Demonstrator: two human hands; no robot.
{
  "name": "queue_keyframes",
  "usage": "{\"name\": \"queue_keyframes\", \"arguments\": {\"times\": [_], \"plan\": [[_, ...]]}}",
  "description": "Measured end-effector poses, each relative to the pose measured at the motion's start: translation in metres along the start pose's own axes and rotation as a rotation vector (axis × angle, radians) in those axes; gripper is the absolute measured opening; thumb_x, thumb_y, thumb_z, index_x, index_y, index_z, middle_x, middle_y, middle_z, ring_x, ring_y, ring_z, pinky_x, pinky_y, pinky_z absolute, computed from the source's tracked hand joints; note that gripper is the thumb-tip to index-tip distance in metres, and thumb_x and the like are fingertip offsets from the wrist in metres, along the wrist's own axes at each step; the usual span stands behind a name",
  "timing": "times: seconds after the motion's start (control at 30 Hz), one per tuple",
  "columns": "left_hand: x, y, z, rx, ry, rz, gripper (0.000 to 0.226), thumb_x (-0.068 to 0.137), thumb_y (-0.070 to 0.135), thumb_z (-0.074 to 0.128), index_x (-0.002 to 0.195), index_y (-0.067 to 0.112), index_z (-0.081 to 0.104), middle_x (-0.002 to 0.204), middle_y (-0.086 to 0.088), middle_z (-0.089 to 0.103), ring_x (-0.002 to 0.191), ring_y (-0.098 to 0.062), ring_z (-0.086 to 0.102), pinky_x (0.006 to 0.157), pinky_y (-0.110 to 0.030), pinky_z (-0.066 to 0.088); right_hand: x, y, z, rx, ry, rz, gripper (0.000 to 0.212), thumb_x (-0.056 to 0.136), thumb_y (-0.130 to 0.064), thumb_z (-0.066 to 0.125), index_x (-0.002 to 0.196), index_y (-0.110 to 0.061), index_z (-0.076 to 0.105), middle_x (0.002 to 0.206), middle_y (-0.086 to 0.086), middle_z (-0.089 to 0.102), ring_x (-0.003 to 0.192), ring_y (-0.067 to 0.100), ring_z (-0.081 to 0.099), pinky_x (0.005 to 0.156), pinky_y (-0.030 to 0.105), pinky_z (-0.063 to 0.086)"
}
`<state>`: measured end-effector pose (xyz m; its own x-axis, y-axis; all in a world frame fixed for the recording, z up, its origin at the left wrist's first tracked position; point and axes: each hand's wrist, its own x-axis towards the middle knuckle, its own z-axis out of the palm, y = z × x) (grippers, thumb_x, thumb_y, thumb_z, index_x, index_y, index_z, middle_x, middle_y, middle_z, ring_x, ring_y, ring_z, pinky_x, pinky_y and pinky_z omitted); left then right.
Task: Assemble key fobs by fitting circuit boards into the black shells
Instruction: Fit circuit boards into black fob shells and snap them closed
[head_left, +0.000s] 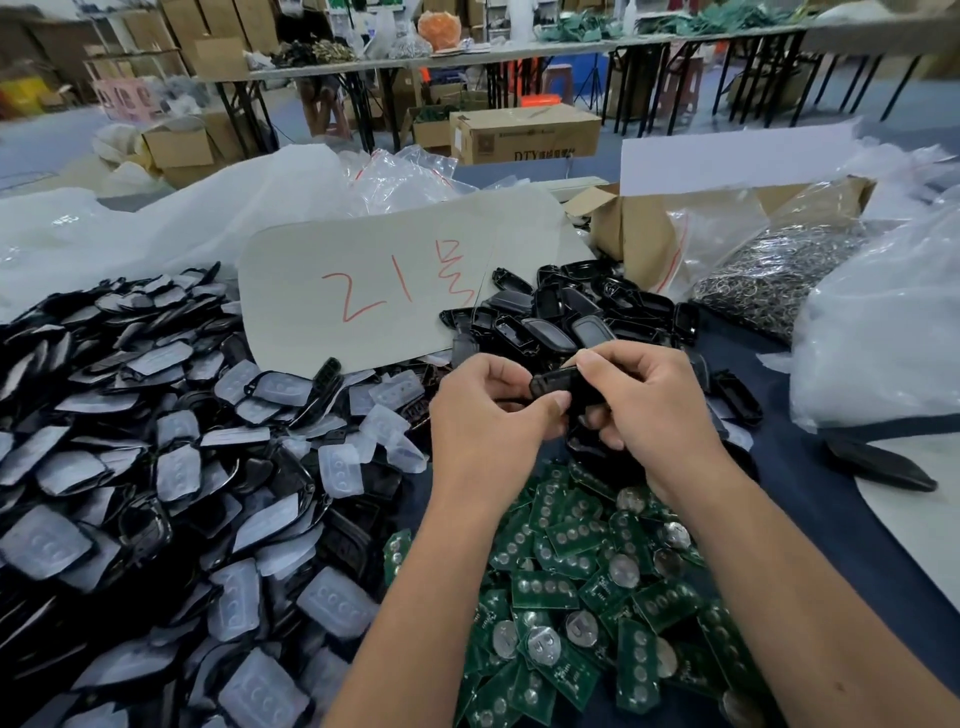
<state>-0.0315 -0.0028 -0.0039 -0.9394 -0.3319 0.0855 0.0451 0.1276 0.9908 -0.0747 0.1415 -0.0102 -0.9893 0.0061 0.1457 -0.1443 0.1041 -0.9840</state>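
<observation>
Glossy black shell (553, 384) | pinched: left hand (488, 415), right hand (644, 405)

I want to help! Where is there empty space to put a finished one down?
Bare blue cloth lies right of the green boards, near the lone black shell. Left is crowded with padded shells; ahead, empty shells.

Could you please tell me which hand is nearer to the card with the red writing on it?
Left. The left hand sits just below the card's lower right edge; the right hand is farther right. Both keep a grip on one black shell.
</observation>
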Motion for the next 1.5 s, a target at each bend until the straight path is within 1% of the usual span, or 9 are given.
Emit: {"name": "queue_keyframes", "arguments": {"times": [0.23,0.4,0.63,0.8,0.97,1.07,1.17,1.33,1.5], "plan": [[-0.034,0.011,0.076,0.142,-0.187,-0.006,0.016,0.085,0.019,0.075,0.100,0.023,0.070,0.094,0.007,0.072,0.086,-0.011,0.074,0.081,-0.037,0.063,-0.012,0.007,-0.087,-0.169,0.263,0.008,0.018,0.088,-0.034,0.080,0.075,-0.025,0.072,0.059,-0.003,0.065,0.047,0.013,0.052,0.048,0.026,0.043],[-0.055,0.027,0.144,0.117,-0.439,-0.143,0.010,0.085,0.005,0.064,0.089,0.005,0.073,0.096,-0.020,0.076,0.093,-0.036,0.075,0.089,-0.047,0.061,-0.028,0.001,-0.160,-0.597,0.474,-0.005,0.022,0.081,-0.036,0.085,0.067,-0.023,0.074,0.063,-0.007,0.071,0.063,0.013,0.067,0.065,0.032,0.052],[-0.071,0.040,0.178,0.331,-0.503,0.079,0.016,0.085,0.007,0.063,0.086,0.007,0.079,0.087,-0.013,0.077,0.090,-0.032,0.070,0.081,-0.036,0.058,-0.035,-0.009,-0.192,-0.873,0.548,0.003,0.014,0.084,-0.035,0.082,0.081,-0.023,0.078,0.087,-0.003,0.076,0.087,0.022,0.069,0.081,0.037,0.053],[-0.058,0.035,0.155,0.244,-0.284,0.056,0.021,0.084,0.004,0.061,0.084,0.016,0.079,0.084,0.001,0.076,0.082,-0.018,0.072,0.082,-0.034,0.058,-0.032,-0.014,-0.160,-0.871,0.317,-0.151,0.007,0.083,-0.018,0.080,0.077,-0.020,0.078,0.075,-0.005,0.075,0.073,0.018,0.068,0.076,0.032,0.051],[-0.034,0.026,0.111,0.295,-0.047,0.107,0.019,0.083,0.009,0.066,0.076,0.024,0.077,0.074,0.012,0.072,0.071,0.001,0.065,0.069,-0.021,0.053,-0.027,-0.015,-0.111,-0.848,-0.052,-0.169,0.003,0.085,-0.029,0.078,0.084,-0.026,0.076,0.077,-0.009,0.072,0.077,0.013,0.066,0.071,0.032,0.050],[-0.023,0.020,0.088,0.306,0.035,0.060,0.022,0.085,0.011,0.066,0.074,0.029,0.074,0.075,0.014,0.070,0.072,0.002,0.066,0.066,-0.012,0.052,-0.027,-0.016,-0.092,-0.973,-0.200,-0.102,0.022,0.078,-0.045,0.082,0.089,-0.029,0.071,0.077,-0.013,0.067,0.075,0.010,0.064,0.067,0.033,0.053],[-0.019,0.016,0.076,0.224,0.043,-0.022,0.025,0.086,0.009,0.064,0.074,0.028,0.074,0.077,0.009,0.073,0.073,-0.013,0.073,0.074,-0.041,0.063,-0.022,-0.018,-0.083,-1.014,-0.267,-0.038,0.021,0.077,-0.038,0.087,0.087,-0.026,0.073,0.077,-0.009,0.068,0.072,0.012,0.065,0.068,0.035,0.057],[-0.017,0.014,0.062,0.161,-0.023,0.032,0.019,0.092,0.020,0.068,0.079,0.031,0.076,0.078,0.013,0.074,0.077,-0.012,0.074,0.075,-0.044,0.064,-0.015,-0.027,-0.082,-0.845,-0.219,-0.086,0.018,0.076,-0.029,0.091,0.076,-0.029,0.073,0.068,-0.009,0.068,0.063,0.002,0.059,0.061,0.020,0.047],[-0.009,0.020,0.028,0.078,-0.170,0.105,0.016,0.094,0.014,0.074,0.089,0.028,0.079,0.079,0.002,0.078,0.072,-0.016,0.076,0.073,-0.043,0.066,-0.010,-0.041,-0.057,-0.639,-0.203,-0.167,0.026,0.076,-0.029,0.092,0.082,-0.031,0.067,0.072,-0.005,0.069,0.063,0.008,0.061,0.063,0.028,0.051]]}}
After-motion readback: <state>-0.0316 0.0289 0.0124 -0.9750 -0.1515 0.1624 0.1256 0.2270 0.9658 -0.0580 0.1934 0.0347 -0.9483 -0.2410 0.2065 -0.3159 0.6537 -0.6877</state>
